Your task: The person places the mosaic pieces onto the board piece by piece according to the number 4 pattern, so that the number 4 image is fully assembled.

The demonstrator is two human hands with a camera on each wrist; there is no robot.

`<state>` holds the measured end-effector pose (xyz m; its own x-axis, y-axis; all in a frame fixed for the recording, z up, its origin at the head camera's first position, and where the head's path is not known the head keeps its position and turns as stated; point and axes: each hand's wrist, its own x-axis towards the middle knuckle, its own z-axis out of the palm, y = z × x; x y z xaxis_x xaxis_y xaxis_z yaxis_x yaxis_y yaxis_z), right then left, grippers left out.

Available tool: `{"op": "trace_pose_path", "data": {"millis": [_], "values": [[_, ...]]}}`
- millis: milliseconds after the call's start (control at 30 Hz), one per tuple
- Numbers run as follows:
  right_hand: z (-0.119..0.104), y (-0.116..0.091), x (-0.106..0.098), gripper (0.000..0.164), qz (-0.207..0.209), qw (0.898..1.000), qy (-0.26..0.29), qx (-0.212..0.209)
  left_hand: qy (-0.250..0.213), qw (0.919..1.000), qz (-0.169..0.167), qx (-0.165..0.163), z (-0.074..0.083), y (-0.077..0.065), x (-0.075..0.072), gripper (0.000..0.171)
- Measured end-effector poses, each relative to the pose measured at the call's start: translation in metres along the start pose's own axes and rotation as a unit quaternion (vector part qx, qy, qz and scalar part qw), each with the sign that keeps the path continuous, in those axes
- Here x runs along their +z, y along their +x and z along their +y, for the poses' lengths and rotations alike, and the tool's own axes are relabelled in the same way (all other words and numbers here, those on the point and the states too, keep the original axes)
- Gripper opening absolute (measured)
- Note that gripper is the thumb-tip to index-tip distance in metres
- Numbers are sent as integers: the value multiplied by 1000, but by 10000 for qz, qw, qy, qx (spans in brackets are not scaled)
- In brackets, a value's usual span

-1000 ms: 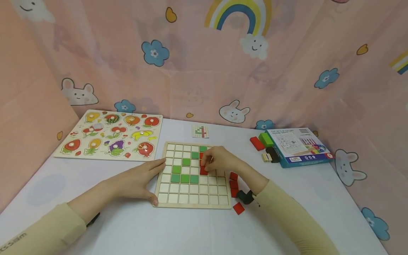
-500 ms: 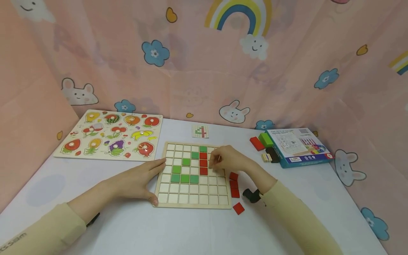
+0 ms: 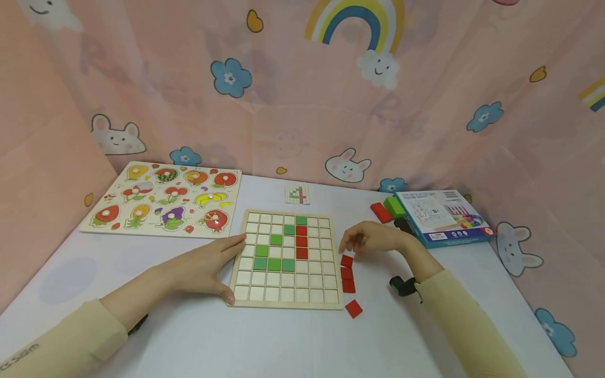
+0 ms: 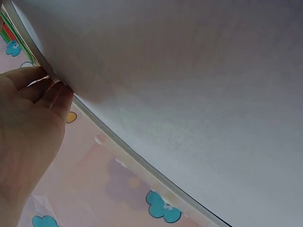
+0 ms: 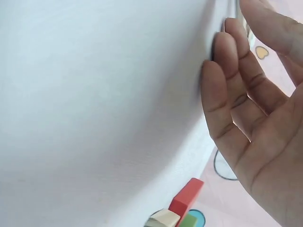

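Observation:
A wooden grid board [image 3: 286, 305] lies on the table with green tiles [image 3: 276, 240] running in a slanted line and a row, and a short column of red tiles [image 3: 301, 241]. My left hand [image 3: 200, 268] rests against its left edge, fingers extended and thumb at the lower corner; the left wrist view shows the fingertips [image 4: 66, 90] touching a pale edge. Off the board's right side, my right hand [image 3: 373, 237] hovers close to several loose red tiles [image 3: 347, 273]. In the right wrist view its fingers [image 5: 218, 90] are loosely bent, with nothing visible between them.
A small pattern card [image 3: 297, 195] lies behind the board. To the left is a fruit puzzle board [image 3: 160, 202]. At the back right are a blue-edged box [image 3: 444, 218], a red block [image 3: 381, 212] and a green block [image 3: 394, 207]. A patterned curtain [image 3: 283, 105] hangs behind.
My right hand has left the board's red column, uncovering three red tiles, and moved right to the loose red tiles. My left hand stays in place.

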<state>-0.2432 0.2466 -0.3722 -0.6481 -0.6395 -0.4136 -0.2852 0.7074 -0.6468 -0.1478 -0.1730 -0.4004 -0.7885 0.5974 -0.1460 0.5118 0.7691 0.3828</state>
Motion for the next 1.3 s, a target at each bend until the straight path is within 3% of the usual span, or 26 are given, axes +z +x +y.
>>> {"op": "trace_pose_path", "data": {"millis": [267,567,900,1100,1300], "values": [[0,-2,7,29,-60,9997,152,166,-16,10000,-1,8,1,0,-1,127],[-2,-3,10,24,82,9997,-214,100,-15,10000,-3,-4,3,-1,-1,126],[-2,0,6,14,403,9971,-543,356,-18,10000,0,-1,2,-1,-1,127],[-8,2,5,10,397,9988,-248,170,-12,10000,6,-14,1,-1,0,127],[-22,8,9,11,528,9982,21,-288,5,10000,17,-5,1,0,0,127]]}}
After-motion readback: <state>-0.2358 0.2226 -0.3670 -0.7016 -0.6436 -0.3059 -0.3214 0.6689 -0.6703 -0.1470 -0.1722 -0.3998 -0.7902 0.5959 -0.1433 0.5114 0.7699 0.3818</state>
